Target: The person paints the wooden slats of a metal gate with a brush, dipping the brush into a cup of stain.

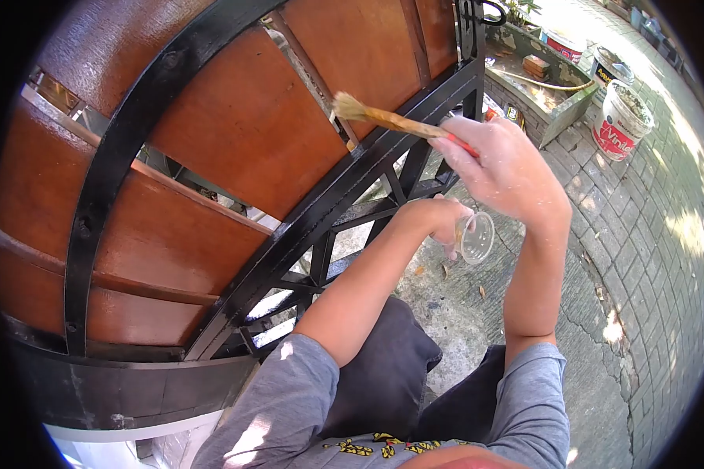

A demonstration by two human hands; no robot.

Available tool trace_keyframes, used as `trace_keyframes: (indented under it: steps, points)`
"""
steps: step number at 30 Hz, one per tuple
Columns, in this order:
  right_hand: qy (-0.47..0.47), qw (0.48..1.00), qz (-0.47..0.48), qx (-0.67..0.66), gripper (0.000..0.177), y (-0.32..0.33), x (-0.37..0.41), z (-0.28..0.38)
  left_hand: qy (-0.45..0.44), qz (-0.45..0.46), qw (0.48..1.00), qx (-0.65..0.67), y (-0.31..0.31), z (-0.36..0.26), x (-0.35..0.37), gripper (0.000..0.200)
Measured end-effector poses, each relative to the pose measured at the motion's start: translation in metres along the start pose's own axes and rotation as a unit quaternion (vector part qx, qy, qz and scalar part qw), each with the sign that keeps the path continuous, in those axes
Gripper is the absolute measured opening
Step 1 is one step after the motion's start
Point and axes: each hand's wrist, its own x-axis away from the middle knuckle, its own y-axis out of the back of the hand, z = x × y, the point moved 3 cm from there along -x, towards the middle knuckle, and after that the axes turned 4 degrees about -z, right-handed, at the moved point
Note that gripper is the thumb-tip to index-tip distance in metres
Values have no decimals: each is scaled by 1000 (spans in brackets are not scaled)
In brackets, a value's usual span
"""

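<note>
My right hand (497, 160) is closed round the handle of a paintbrush (403, 123), raised in front of the black metal frame (352, 168). The brush's pale bristles point left, over the reddish-brown wooden panels (246, 117). Lower down, my left hand (448, 223) holds a small clear plastic cup (477, 238), tilted so that its round opening shows. Some fingers of that hand are hidden behind the cup and wrist. Both hands look dusted with something whitish.
Behind my right hand stand a white bucket with a red label (619, 129), a dark paint bucket (608, 69) and a planter box (551, 105). Grey paving (649, 203) runs along the right, beside cracked concrete. The black frame rises close on the left.
</note>
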Motion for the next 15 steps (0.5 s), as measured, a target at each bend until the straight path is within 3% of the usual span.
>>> trace_keyframes:
  steps: [2, 3, 6, 7, 11, 15]
  points:
    - [-13, 999, 18, -31, 28, 8, -1, -2, 34, 2, 999, -12, 17, -21, 24, 76]
    - [20, 997, -39, -58, 26, 12, -2, 1, 31, -4, 999, -15, 16, -19, 22, 76]
    - [0, 975, -183, -128, 23, 2, -5, -2, 28, -14, 999, -21, 13, -17, 19, 76]
    - [-19, 975, -181, -125, 20, -3, -7, -2, 30, -11, 999, -23, 13, -19, 19, 76]
    - [-24, 989, -12, -143, 25, -18, -8, -7, 15, -11, 1000, -20, 12, -22, 17, 77]
    - [-85, 989, 52, -107, 32, 2, -3, -10, 9, -6, 1000, -16, 10, -20, 14, 77]
